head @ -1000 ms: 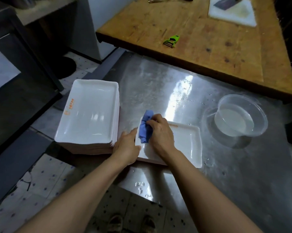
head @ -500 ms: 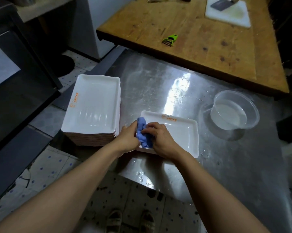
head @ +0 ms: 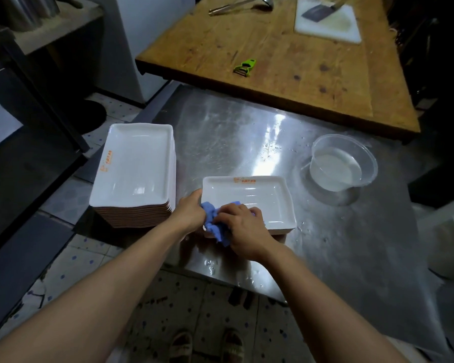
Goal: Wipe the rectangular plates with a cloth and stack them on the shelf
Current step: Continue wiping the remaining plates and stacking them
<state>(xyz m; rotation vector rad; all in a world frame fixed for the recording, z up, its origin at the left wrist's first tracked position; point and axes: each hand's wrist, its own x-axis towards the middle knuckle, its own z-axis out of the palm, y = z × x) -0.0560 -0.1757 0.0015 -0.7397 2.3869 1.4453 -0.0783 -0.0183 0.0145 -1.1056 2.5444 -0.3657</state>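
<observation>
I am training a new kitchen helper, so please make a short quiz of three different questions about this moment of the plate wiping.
1. True or false: the right hand presses a blue cloth on the near left corner of the single plate.
2. What does the left hand hold? A) the clear bowl B) the left edge of the single plate C) the green peeler
3. Fill in: the stack of plates stands to the ___ of the single plate.

Key: 1 true; 2 B; 3 left.
</observation>
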